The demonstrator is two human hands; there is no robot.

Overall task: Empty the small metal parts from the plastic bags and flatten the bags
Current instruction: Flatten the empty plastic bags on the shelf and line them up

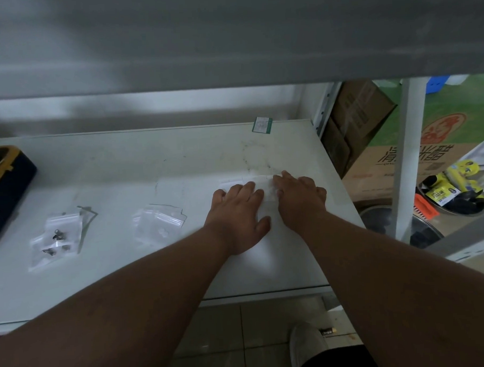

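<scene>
A pale white shelf board [123,166] fills most of the view, under a grey upper shelf [229,37]. At about three o'clock, beyond the board's edge, stands a brown printed cardboard box [379,174]. At nine o'clock a dark blue case with a yellow rim [5,191] sits at the board's left edge.

Just right of centre, the left hand [238,214] and the right hand [301,194] lie palm down, side by side, fingers spread out flat, pressing a clear flat plastic bag [263,181] against the board; neither hand grips anything. The bag's top edge shows past the fingertips, toward twelve o'clock.

At eight o'clock from the hands lies a small heap of empty clear zip bags [158,223]. Farther toward nine o'clock, clear zip bags [54,241] hold small dark metal parts [57,236].

At twelve o'clock, at the board's far edge, a small green-edged square chip [262,124] rests.
</scene>
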